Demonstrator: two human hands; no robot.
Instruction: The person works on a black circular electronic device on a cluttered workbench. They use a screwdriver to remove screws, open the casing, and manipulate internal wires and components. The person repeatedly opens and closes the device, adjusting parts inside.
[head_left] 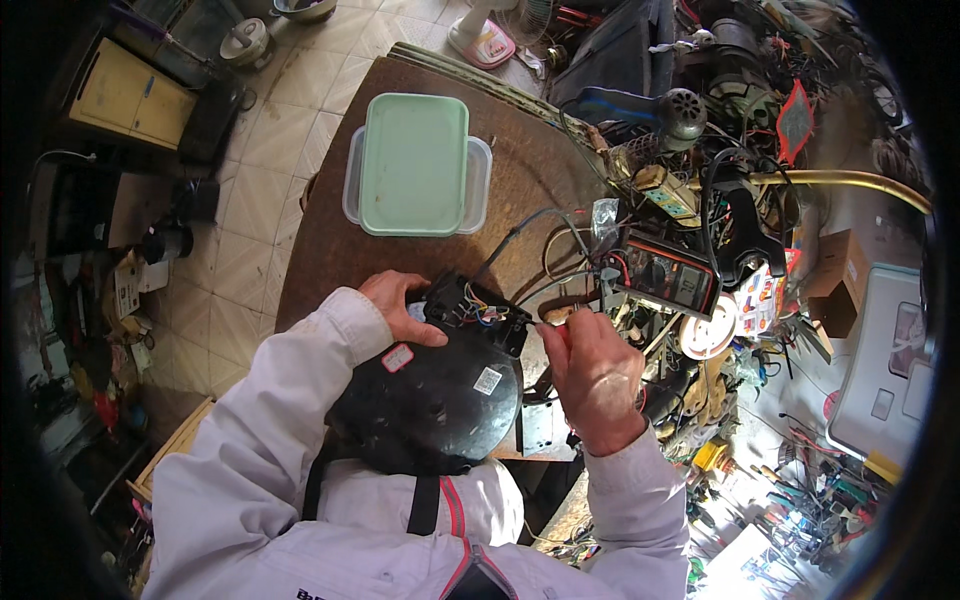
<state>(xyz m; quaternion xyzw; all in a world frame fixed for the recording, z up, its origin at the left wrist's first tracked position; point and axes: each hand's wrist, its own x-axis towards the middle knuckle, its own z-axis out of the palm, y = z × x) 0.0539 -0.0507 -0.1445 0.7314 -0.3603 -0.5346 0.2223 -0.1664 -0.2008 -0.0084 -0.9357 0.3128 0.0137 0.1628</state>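
Note:
A round black appliance [440, 400], perhaps a robot vacuum, lies at the table's near edge against my lap, with a white square code label and a red-edged sticker. At its far side is an exposed black wiring compartment [475, 308] with thin coloured wires. My left hand [400, 308] grips the compartment's left corner, thumb laid across the black surface. At the compartment's right end, my right hand [597, 375] is closed in a pinch. What it pinches is too small to make out. Dark cables run from the compartment toward a multimeter [665, 275] on the right.
Beyond the appliance, a clear plastic container with a green lid [415, 165] stands on the brown table [330, 255]. Cluttered tools, cables and parts crowd the right side, with a dark hot-air gun or hair dryer [682, 113] and a grey case [885, 365]. Left lies a tiled floor [245, 210].

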